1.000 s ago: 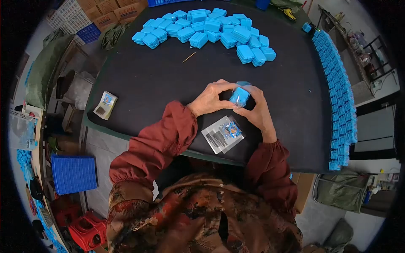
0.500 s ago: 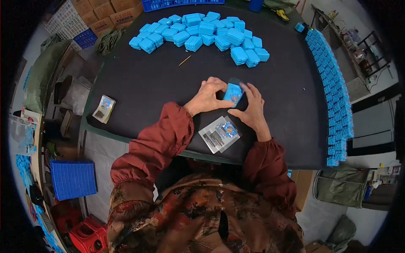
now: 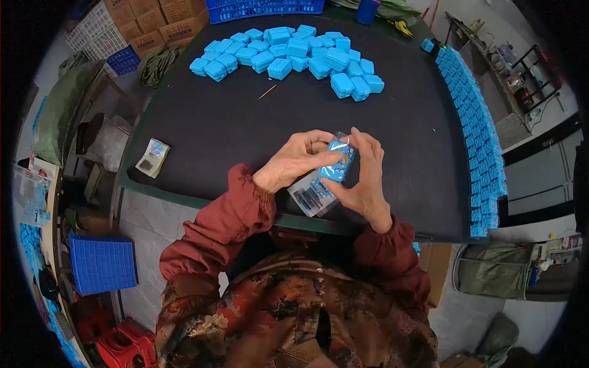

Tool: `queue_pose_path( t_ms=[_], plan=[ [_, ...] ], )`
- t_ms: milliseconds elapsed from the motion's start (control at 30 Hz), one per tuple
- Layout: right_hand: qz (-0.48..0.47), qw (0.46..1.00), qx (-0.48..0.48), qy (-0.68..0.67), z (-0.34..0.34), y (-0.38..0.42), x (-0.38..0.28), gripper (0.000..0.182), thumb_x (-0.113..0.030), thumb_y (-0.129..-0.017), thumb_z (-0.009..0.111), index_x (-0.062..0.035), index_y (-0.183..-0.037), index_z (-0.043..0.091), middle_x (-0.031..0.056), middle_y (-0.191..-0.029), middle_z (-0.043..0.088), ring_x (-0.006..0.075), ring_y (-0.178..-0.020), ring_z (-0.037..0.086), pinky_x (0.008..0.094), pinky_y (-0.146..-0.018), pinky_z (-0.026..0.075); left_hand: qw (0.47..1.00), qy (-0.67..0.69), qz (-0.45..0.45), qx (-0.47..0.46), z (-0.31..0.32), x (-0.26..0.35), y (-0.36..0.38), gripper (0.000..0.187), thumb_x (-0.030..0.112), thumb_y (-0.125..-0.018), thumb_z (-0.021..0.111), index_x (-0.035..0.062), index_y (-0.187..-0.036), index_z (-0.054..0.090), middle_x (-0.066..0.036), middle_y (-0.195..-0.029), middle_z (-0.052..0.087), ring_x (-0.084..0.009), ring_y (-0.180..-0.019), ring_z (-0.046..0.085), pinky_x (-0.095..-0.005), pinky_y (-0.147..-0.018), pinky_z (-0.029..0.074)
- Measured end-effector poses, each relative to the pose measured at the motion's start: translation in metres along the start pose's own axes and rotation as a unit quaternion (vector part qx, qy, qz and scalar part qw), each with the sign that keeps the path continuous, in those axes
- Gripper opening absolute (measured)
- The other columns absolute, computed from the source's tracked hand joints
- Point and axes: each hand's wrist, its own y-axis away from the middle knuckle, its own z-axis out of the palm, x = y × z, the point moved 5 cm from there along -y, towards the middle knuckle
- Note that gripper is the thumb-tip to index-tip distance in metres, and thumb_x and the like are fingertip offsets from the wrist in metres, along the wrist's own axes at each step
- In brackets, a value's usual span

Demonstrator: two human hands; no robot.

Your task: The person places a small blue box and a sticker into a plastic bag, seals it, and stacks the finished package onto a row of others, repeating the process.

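Between my two hands is a small blue box point(image 3: 335, 170) with a printed picture on its face and clear film around it. My left hand point(image 3: 294, 161) grips its left side, thumb across the front. On the right, my right hand point(image 3: 365, 178) holds the box's edge between thumb and fingers. Clear film sticks up past the box's top end. Just below the hands lies a stack of clear bags and printed sheets point(image 3: 308, 197), partly covered by them. Farther left on the dark table point(image 3: 202, 135) rests a small pile of printed cards point(image 3: 153, 158).
A heap of blue boxes point(image 3: 279, 52) spreads over the table's far side, with a thin stick point(image 3: 267, 92) before it. Rows of blue boxes point(image 3: 475, 135) line the right edge. A blue crate point(image 3: 264, 7) stands at the far edge.
Both hands have brought the blue box nearer to my body and tilted it so its printed face shows more. My right fingers have closed onto its edge. The view has shifted slightly.
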Motion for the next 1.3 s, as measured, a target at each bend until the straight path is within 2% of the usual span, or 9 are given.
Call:
queue_pose_path(
  t_ms=[100,167,333,400,500,833,1000,1100,1300],
  plan=[
    [-0.011,0.999,-0.003,0.038,-0.006,0.003,-0.010,0.084,-0.018,-0.058,0.078,-0.0037,-0.130,0.037,0.0123,-0.118,0.048,0.0335,-0.112,0.042,0.0451,-0.091,0.030,1.000,-0.026,-0.004,0.009,0.006,-0.005,0.002,0.035,0.010,-0.079,0.069,-0.0064,-0.106,0.053,-0.007,-0.085,0.063,-0.0087,-0.071,0.059,-0.0209,-0.061,0.048],
    [-0.046,0.993,-0.046,0.100,-0.008,0.004,-0.017,0.084,-0.014,-0.057,0.079,-0.0038,-0.129,0.038,0.0132,-0.119,0.048,0.0314,-0.113,0.040,0.0422,-0.092,0.033,1.000,-0.013,-0.002,0.014,0.009,-0.006,0.004,0.034,0.010,-0.079,0.069,-0.0065,-0.105,0.054,-0.007,-0.084,0.063,-0.0085,-0.070,0.059,-0.0208,-0.061,0.048],
    [0.004,0.996,-0.004,0.085,-0.016,0.012,-0.008,0.081,-0.011,-0.056,0.076,-0.0039,-0.128,0.039,0.0125,-0.116,0.049,0.0315,-0.113,0.040,0.0426,-0.092,0.032,0.999,-0.013,-0.027,0.026,0.021,-0.008,0.009,0.032,0.011,-0.079,0.070,-0.0065,-0.102,0.057,-0.006,-0.082,0.063,-0.0078,-0.070,0.059,-0.0201,-0.059,0.047],
    [0.020,0.997,0.003,0.072,-0.019,0.014,-0.007,0.080,-0.009,-0.057,0.075,-0.0040,-0.128,0.039,0.0126,-0.115,0.050,0.0314,-0.113,0.040,0.0427,-0.092,0.032,0.998,-0.022,-0.058,0.006,0.023,-0.013,0.010,0.038,0.011,-0.081,0.068,-0.0075,-0.110,0.053,-0.011,-0.097,0.062,-0.0132,-0.084,0.061,-0.0248,-0.075,0.051],
    [0.027,0.997,0.010,0.077,-0.022,0.016,-0.008,0.080,-0.008,-0.056,0.074,-0.0039,-0.128,0.039,0.0126,-0.114,0.050,0.0309,-0.113,0.040,0.0426,-0.092,0.031,0.999,-0.016,-0.048,0.012,0.026,-0.015,0.007,0.033,0.010,-0.079,0.069,-0.0070,-0.104,0.056,-0.007,-0.083,0.063,-0.0085,-0.072,0.060,-0.0205,-0.061,0.047],
    [0.115,0.991,0.013,0.067,-0.047,0.050,-0.007,0.080,-0.008,-0.057,0.075,-0.0055,-0.129,0.040,0.0111,-0.115,0.050,0.0301,-0.113,0.039,0.0420,-0.092,0.032,0.992,0.026,-0.109,-0.064,0.056,-0.041,-0.001,0.030,0.006,-0.082,0.064,-0.0062,-0.108,0.054,-0.010,-0.094,0.062,-0.0136,-0.083,0.061,-0.0260,-0.074,0.051],
    [0.102,0.990,-0.006,0.099,-0.063,0.062,-0.009,0.071,-0.012,-0.061,0.074,-0.0091,-0.125,0.045,0.0120,-0.117,0.049,0.0339,-0.112,0.041,0.0455,-0.092,0.031,0.986,0.027,-0.126,-0.103,0.075,-0.051,-0.003,0.031,0.010,-0.086,0.060,-0.0027,-0.114,0.053,-0.007,-0.099,0.060,-0.0121,-0.086,0.058,-0.0263,-0.074,0.046],
    [0.150,0.981,0.031,0.117,-0.101,0.075,-0.009,0.072,-0.013,-0.060,0.074,-0.0092,-0.125,0.045,0.0126,-0.115,0.049,0.0347,-0.111,0.041,0.0449,-0.092,0.031,0.992,-0.015,-0.108,-0.069,0.078,-0.052,-0.004,0.038,0.013,-0.086,0.061,0.0000,-0.120,0.050,-0.007,-0.103,0.059,-0.0121,-0.087,0.057,-0.0258,-0.073,0.046],
    [0.313,0.855,0.325,0.254,-0.266,0.151,0.060,0.079,-0.018,-0.059,0.079,-0.0034,-0.127,0.042,0.0139,-0.104,0.054,0.0266,-0.097,0.053,0.0359,-0.086,0.042,0.996,-0.075,-0.009,-0.035,0.059,-0.040,-0.005,0.040,0.012,-0.086,0.062,0.0012,-0.122,0.048,-0.005,-0.102,0.058,-0.0122,-0.086,0.057,-0.0257,-0.072,0.046]
  ],
)
